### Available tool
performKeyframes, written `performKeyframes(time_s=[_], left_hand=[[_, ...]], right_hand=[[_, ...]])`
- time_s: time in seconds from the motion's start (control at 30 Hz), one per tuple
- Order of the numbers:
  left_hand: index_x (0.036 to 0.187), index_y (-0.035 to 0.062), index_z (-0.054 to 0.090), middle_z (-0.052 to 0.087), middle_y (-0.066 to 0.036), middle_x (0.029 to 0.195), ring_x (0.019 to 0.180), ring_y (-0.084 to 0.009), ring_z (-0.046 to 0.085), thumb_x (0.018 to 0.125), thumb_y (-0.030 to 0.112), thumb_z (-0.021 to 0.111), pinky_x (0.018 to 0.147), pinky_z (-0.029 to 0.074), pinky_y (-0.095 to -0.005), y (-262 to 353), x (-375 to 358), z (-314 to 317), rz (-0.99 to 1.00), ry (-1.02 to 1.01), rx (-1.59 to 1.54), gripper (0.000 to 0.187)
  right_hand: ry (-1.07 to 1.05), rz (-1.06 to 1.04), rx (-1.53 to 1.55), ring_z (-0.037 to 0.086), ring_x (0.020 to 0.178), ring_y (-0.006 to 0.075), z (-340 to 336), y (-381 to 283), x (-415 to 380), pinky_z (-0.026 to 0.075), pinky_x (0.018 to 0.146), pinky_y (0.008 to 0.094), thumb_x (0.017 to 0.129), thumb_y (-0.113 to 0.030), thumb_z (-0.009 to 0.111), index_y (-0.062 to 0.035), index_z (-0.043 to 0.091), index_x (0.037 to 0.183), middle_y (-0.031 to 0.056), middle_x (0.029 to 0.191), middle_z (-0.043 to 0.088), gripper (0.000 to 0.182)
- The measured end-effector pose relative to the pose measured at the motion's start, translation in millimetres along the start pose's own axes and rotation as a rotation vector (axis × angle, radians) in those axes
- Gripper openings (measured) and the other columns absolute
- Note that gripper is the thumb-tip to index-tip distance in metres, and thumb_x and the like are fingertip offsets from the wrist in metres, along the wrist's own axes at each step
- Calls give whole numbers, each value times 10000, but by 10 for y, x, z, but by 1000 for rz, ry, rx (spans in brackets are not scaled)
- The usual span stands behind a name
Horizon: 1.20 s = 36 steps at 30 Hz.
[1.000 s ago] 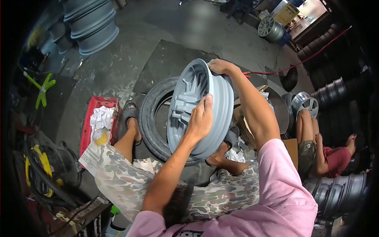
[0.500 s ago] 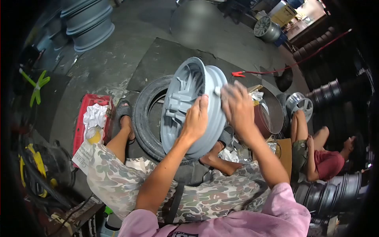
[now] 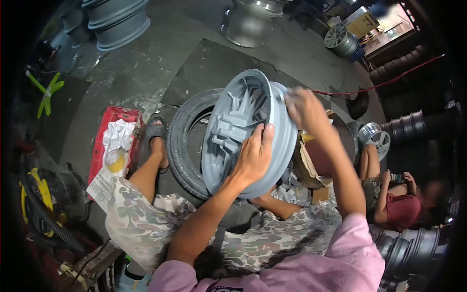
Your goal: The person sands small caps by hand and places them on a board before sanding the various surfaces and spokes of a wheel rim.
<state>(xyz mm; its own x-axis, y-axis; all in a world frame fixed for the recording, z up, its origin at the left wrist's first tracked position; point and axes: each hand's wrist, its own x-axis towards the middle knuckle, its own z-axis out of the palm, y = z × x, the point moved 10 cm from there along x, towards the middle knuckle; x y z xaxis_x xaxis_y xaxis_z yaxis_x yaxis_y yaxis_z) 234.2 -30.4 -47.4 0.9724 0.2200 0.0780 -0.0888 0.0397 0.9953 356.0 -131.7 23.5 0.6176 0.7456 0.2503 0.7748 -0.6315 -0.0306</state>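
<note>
A grey wheel rim stands tilted on edge over the tire, its spoked inner side facing left. My left hand grips the rim's lip near the middle, thumb and fingers closed around it. At the rim's upper right edge is my right hand, blurred by motion, its fingers curled against the outer barrel. Something small and pale shows at those fingertips, too smeared to name. Beneath the rim a black tire lies flat on the floor between my feet.
To the left sits a red tray with white cloths and a roll of yellow tape. A cardboard box stands close on the right. Another person sits beyond it. Stacked grey rims stand at upper left.
My right hand has moved up and right along the rim's outer edge. The rim and my left hand appear slightly farther right in view. The other person's head has bent down.
</note>
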Motion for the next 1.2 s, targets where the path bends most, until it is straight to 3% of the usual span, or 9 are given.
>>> performKeyframes(time_s=[0.2,0.33,0.47,0.6,0.7,0.83,0.9,1.03,1.2], left_hand=[[1108,-49,557,619,-295,900,915,-456,591,1085,399,329,834,449,-482,-11,-42,119,-37,-41,34,503],[1132,-49,564,617,-248,869,843,-368,615,1093,414,307,830,459,-429,19,-22,48,-22,-33,32,531],[1129,-51,568,632,-257,912,880,-379,621,1094,412,307,856,457,-428,-1,-21,8,-36,-38,53,532],[1092,-48,547,632,-337,921,959,-539,585,1080,379,349,818,447,-535,74,-22,6,41,11,-9,471],[1098,-38,542,631,-334,926,951,-533,586,1078,375,355,804,443,-543,18,-18,44,-46,-33,13,454],[1106,-34,538,632,-331,936,958,-534,583,1078,375,354,811,442,-543,-58,-21,59,-74,-32,-1,449],[1117,-38,534,630,-332,936,962,-537,580,1079,376,354,822,441,-544,-14,-20,59,-5,-19,-13,453],[1133,-36,535,630,-334,952,973,-539,577,1079,374,356,837,440,-546,39,-9,57,-25,-43,-17,450],[1131,-45,538,627,-344,981,991,-538,571,1078,362,366,845,442,-535,77,-27,-9,-23,-38,-46,446]], right_hand=[[189,59,-49,594,1123,409,-235,-386,-489,493,961,478,808,-28,670,25,677,1146,217,1243,624,342],[-132,354,180,690,855,427,595,742,667,535,809,469,920,-301,643,33,740,959,283,875,692,351],[-195,533,267,705,888,426,867,1002,831,538,835,446,898,-378,660,16,736,1038,309,913,683,425],[74,276,140,629,672,440,-111,166,-78,466,628,476,975,-198,592,63,698,896,269,720,617,293],[191,192,90,642,828,415,-429,-556,-816,524,733,472,917,-52,605,26,661,1188,229,980,635,288],[141,171,73,614,985,410,-310,-299,-366,496,864,468,939,-122,603,3,691,1172,241,1076,608,278],[-99,165,45,614,950,417,320,406,237,493,840,482,967,-304,584,-39,761,1012,250,988,629,322],[-553,481,242,639,1036,413,1223,863,970,476,924,447,965,-424,516,-18,702,1131,255,1111,690,477],[-277,158,46,582,1164,388,622,485,709,467,976,455,972,-317,543,-50,728,1131,184,1251,644,362]])
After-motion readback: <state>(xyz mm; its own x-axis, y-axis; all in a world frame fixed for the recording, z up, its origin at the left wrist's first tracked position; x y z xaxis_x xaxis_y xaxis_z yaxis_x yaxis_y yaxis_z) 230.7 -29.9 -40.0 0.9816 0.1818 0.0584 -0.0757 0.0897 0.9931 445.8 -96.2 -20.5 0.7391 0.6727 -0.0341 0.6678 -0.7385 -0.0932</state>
